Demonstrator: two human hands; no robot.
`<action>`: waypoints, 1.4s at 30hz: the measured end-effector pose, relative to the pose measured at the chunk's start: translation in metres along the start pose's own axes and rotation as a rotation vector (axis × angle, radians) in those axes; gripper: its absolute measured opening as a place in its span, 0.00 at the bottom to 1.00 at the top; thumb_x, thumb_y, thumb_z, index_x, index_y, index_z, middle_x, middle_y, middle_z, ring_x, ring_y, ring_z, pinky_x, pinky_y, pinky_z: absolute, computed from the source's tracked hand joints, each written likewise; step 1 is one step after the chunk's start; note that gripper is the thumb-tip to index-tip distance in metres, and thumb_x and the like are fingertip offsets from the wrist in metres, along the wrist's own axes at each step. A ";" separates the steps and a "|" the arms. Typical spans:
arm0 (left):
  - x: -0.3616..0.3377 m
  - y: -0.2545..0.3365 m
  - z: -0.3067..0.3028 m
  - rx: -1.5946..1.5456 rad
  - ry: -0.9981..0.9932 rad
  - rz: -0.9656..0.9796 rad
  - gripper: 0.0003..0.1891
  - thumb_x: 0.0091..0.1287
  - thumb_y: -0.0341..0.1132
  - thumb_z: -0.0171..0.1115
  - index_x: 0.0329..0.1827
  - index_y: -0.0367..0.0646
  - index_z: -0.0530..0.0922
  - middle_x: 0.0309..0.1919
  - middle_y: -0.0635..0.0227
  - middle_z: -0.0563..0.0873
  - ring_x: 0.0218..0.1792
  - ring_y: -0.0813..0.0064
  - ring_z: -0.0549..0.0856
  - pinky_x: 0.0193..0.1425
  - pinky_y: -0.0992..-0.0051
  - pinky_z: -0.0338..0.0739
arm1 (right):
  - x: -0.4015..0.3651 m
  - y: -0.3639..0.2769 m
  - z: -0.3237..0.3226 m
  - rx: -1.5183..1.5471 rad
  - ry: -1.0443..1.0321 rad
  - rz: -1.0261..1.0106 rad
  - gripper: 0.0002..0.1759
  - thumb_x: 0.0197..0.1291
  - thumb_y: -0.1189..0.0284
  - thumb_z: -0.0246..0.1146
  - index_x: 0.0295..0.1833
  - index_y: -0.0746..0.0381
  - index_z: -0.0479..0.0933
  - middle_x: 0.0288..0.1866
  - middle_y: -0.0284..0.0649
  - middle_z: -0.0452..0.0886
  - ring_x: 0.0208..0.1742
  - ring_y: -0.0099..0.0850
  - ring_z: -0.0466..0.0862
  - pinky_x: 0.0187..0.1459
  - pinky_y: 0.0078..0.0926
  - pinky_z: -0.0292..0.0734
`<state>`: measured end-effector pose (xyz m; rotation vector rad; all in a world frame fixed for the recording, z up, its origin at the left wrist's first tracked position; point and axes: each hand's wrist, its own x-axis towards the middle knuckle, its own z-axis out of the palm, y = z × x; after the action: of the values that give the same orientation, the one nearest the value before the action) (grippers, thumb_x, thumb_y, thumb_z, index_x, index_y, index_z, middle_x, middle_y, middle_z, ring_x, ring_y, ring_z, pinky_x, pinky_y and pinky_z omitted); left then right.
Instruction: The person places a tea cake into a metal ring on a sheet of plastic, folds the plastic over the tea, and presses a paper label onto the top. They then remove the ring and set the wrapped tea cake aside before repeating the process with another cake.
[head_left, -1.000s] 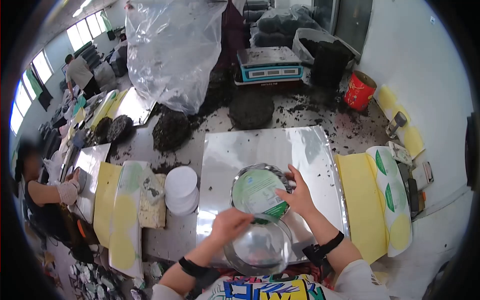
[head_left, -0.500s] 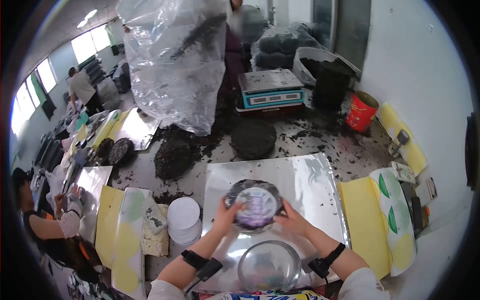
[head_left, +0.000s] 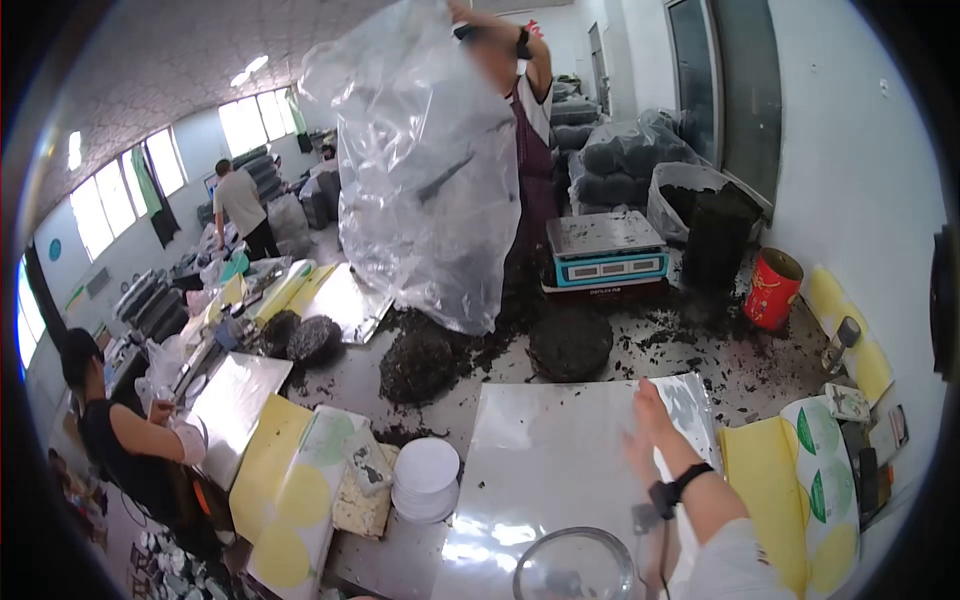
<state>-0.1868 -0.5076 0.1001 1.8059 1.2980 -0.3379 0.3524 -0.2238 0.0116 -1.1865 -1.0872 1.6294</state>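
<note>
- Right hand [head_left: 652, 412]: fingers straightened, closed on nothing that we can see; we cannot tell whether it touches the shiny sheet [head_left: 560, 450] beneath.
- Left hand: out of view, so we cannot tell its grip.
- Shiny sheet: lying on the table [head_left: 395, 555], mirroring the right hand.
- Clear round piece [head_left: 575, 531]: on the sheet's near end, partly cut off by our lower edge of view.
- White discs [head_left: 426, 485]: stacked just left of the sheet.
- Yellow paper [head_left: 760, 480]: just right of it.
- Dark round cake [head_left: 570, 343]: just beyond its far edge.
- Scale [head_left: 608, 268]: farther back, red can [head_left: 773, 288] to its right.
</note>
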 end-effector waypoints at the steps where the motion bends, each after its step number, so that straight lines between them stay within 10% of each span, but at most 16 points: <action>1: 0.017 0.018 -0.016 0.011 0.060 0.102 0.10 0.58 0.40 0.66 0.34 0.42 0.84 0.33 0.60 0.87 0.36 0.59 0.85 0.42 0.63 0.78 | -0.016 -0.005 -0.012 -0.154 -0.015 -0.043 0.25 0.71 0.63 0.52 0.71 0.59 0.65 0.70 0.38 0.68 0.70 0.30 0.66 0.71 0.35 0.60; 5: 0.101 0.041 -0.042 0.154 0.154 0.688 0.12 0.56 0.45 0.69 0.32 0.47 0.82 0.39 0.65 0.83 0.39 0.61 0.82 0.42 0.64 0.76 | -0.143 0.031 0.028 -0.914 -0.619 -0.247 0.42 0.64 0.54 0.63 0.78 0.58 0.55 0.71 0.46 0.64 0.72 0.37 0.63 0.73 0.36 0.57; 6: 0.109 0.047 -0.042 0.153 0.164 0.722 0.12 0.56 0.45 0.69 0.32 0.47 0.82 0.39 0.65 0.83 0.39 0.61 0.82 0.42 0.64 0.76 | -0.178 0.058 0.039 -1.131 -0.507 -0.308 0.37 0.64 0.67 0.59 0.76 0.58 0.56 0.68 0.45 0.67 0.70 0.42 0.66 0.70 0.40 0.63; 8: 0.126 0.066 -0.032 0.384 0.259 1.000 0.14 0.53 0.47 0.71 0.31 0.49 0.79 0.41 0.66 0.80 0.40 0.60 0.80 0.43 0.62 0.75 | -0.226 0.063 0.071 -0.597 -0.166 -0.095 0.48 0.52 0.60 0.70 0.77 0.53 0.56 0.79 0.51 0.52 0.81 0.53 0.42 0.76 0.41 0.51; 10: 0.157 0.041 -0.010 0.262 0.239 0.984 0.14 0.52 0.47 0.70 0.31 0.49 0.79 0.39 0.66 0.80 0.41 0.57 0.79 0.45 0.59 0.73 | -0.227 0.128 0.048 -0.709 0.025 -0.091 0.39 0.58 0.67 0.62 0.76 0.61 0.59 0.77 0.54 0.58 0.79 0.48 0.52 0.75 0.37 0.53; 13: 0.166 0.020 -0.006 0.248 0.299 1.125 0.11 0.57 0.44 0.66 0.37 0.50 0.82 0.33 0.64 0.81 0.40 0.59 0.78 0.45 0.62 0.73 | -0.250 0.008 0.091 -0.376 0.184 -0.077 0.36 0.61 0.67 0.58 0.75 0.62 0.60 0.74 0.50 0.64 0.77 0.41 0.60 0.74 0.33 0.57; 17: 0.162 0.042 -0.016 0.209 0.183 0.929 0.09 0.61 0.39 0.62 0.40 0.47 0.82 0.35 0.62 0.82 0.38 0.56 0.80 0.43 0.61 0.75 | -0.196 0.026 0.047 0.080 0.413 -0.330 0.31 0.66 0.67 0.54 0.74 0.61 0.61 0.69 0.43 0.71 0.70 0.38 0.70 0.68 0.28 0.65; 19: 0.133 0.083 -0.048 0.062 0.149 0.731 0.09 0.63 0.38 0.60 0.41 0.46 0.82 0.40 0.61 0.83 0.40 0.53 0.82 0.44 0.60 0.76 | -0.181 0.002 0.069 0.546 0.552 0.067 0.29 0.66 0.69 0.54 0.72 0.62 0.63 0.69 0.41 0.71 0.72 0.37 0.68 0.67 0.29 0.65; 24: 0.137 0.071 -0.043 0.389 0.096 0.942 0.18 0.64 0.40 0.67 0.55 0.48 0.79 0.51 0.58 0.82 0.59 0.61 0.78 0.68 0.67 0.67 | -0.176 0.031 0.064 -0.005 0.391 -0.275 0.30 0.60 0.73 0.53 0.71 0.60 0.63 0.65 0.41 0.71 0.67 0.41 0.71 0.62 0.37 0.71; 25: 0.127 0.071 -0.028 0.258 0.224 0.952 0.08 0.61 0.36 0.68 0.40 0.47 0.81 0.40 0.59 0.82 0.48 0.60 0.81 0.57 0.67 0.73 | -0.185 0.029 0.068 -0.360 0.409 -0.478 0.37 0.54 0.80 0.51 0.73 0.58 0.59 0.64 0.43 0.71 0.66 0.45 0.71 0.63 0.44 0.71; 28: 0.158 0.043 -0.007 0.077 0.120 0.873 0.06 0.61 0.36 0.68 0.35 0.45 0.82 0.38 0.65 0.82 0.43 0.63 0.81 0.49 0.68 0.75 | -0.153 0.077 0.014 0.303 0.331 -0.248 0.42 0.41 0.86 0.43 0.69 0.60 0.63 0.61 0.44 0.73 0.63 0.44 0.74 0.59 0.41 0.75; 36: 0.150 0.050 -0.017 0.083 0.029 0.845 0.07 0.61 0.38 0.66 0.37 0.46 0.85 0.37 0.68 0.84 0.42 0.63 0.80 0.48 0.67 0.76 | -0.218 0.005 0.041 0.080 0.558 -0.414 0.46 0.37 0.90 0.41 0.71 0.65 0.64 0.65 0.46 0.72 0.69 0.35 0.70 0.71 0.28 0.61; 38: 0.171 0.056 -0.035 -0.002 -0.217 0.538 0.09 0.67 0.37 0.60 0.45 0.47 0.86 0.44 0.66 0.87 0.49 0.64 0.83 0.53 0.67 0.76 | -0.242 -0.044 0.106 0.188 0.326 -0.443 0.45 0.39 0.89 0.43 0.71 0.65 0.63 0.66 0.46 0.71 0.70 0.37 0.68 0.73 0.31 0.57; 39: 0.210 0.030 -0.037 -0.360 -0.308 0.771 0.12 0.72 0.35 0.54 0.50 0.44 0.84 0.42 0.66 0.88 0.48 0.69 0.85 0.53 0.68 0.78 | -0.243 -0.045 0.132 -0.075 0.260 -0.490 0.44 0.41 0.89 0.44 0.71 0.64 0.63 0.67 0.46 0.71 0.71 0.37 0.67 0.73 0.32 0.57; 42: 0.174 0.153 -0.133 -0.314 0.165 0.414 0.10 0.71 0.36 0.58 0.42 0.37 0.80 0.34 0.70 0.87 0.37 0.78 0.83 0.43 0.74 0.77 | -0.238 -0.030 0.194 -0.487 -0.136 -0.557 0.41 0.45 0.88 0.46 0.72 0.61 0.64 0.66 0.45 0.71 0.72 0.35 0.66 0.73 0.32 0.56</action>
<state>-0.0142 -0.3076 0.1404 1.7992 0.9840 0.2341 0.2190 -0.4729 0.1360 -0.9440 -1.7852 1.0507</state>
